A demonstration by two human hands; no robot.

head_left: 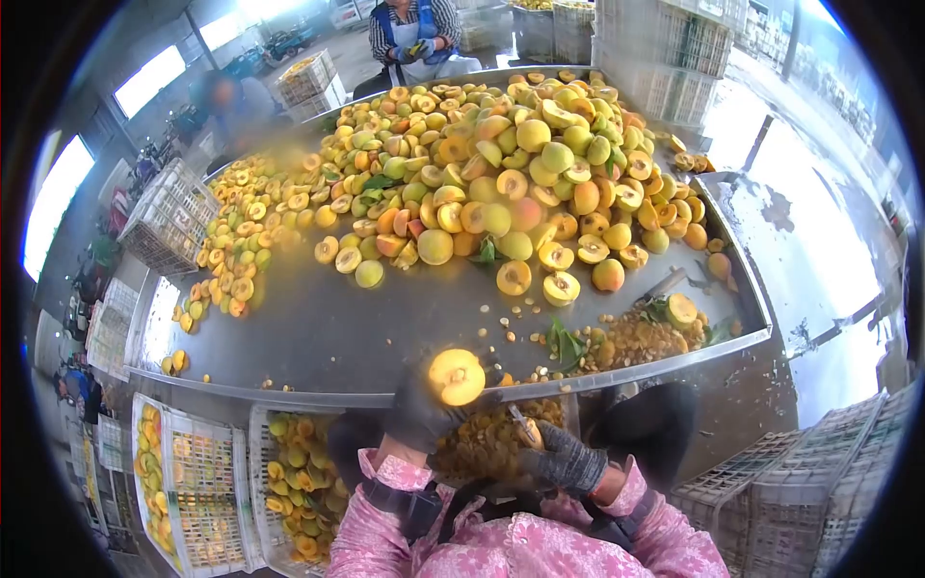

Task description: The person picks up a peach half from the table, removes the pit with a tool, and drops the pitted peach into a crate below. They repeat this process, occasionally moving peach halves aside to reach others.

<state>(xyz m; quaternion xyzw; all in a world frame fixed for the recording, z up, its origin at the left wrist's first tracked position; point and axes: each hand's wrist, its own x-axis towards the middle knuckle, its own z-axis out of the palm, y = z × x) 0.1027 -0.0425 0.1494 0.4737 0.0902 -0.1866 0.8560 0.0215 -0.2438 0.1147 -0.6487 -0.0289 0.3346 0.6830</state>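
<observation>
In a dark glove, my left hand (420,412) grips a peach half (456,377) at the table's near edge, its yellow cut face turned up. My right hand (570,459), in a grey knit glove, is closed round a short metal-tipped tool (526,427) with a light handle; its exact kind is hard to make out. The tool's tip points up and left, apart from the peach half. Below, between my hands, lies a mass of brownish pits or scraps (482,448). A large heap of whole and halved peaches (434,183) covers the far part of the metal table (385,332).
Peach pits and leaves pile up at the table's right (636,342). A crate of peach halves (258,482) stands at my lower left, with another crate (207,482) beside it. Stacked crates (800,482) are at the lower right. Across the table sits a person in an apron (414,39).
</observation>
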